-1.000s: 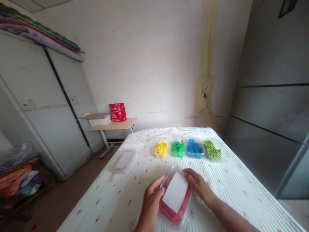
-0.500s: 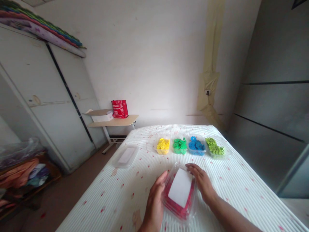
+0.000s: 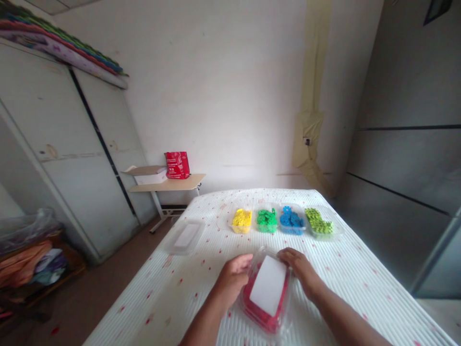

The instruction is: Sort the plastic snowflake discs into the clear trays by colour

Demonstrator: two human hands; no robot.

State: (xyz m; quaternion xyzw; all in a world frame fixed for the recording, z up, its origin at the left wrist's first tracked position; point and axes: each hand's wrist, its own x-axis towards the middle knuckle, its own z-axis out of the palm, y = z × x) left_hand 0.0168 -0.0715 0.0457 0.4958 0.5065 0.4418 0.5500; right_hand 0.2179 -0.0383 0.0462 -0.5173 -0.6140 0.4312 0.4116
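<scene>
left hand (image 3: 234, 276): fingers curled, gripping the left edge of the clear box of red pieces (image 3: 268, 288) | right hand (image 3: 298, 269): fingers bent, clasping its far right corner | box lies on the bed (image 3: 360, 278), white label (image 3: 268, 284) on top | behind: row of four open trays (image 3: 265, 231) with yellow, green, blue and lime pieces | clear empty tray (image 3: 185, 236) further left

Lidded box (image 3: 268, 288) on the bed (image 3: 360, 274) before me, held between my left hand (image 3: 234, 276) and right hand (image 3: 300, 269). Behind it, row of four trays (image 3: 266, 221). Left of those, lone container (image 3: 184, 236). Side table (image 3: 180, 183) beyond the bed, bag (image 3: 177, 165) on it.
</scene>
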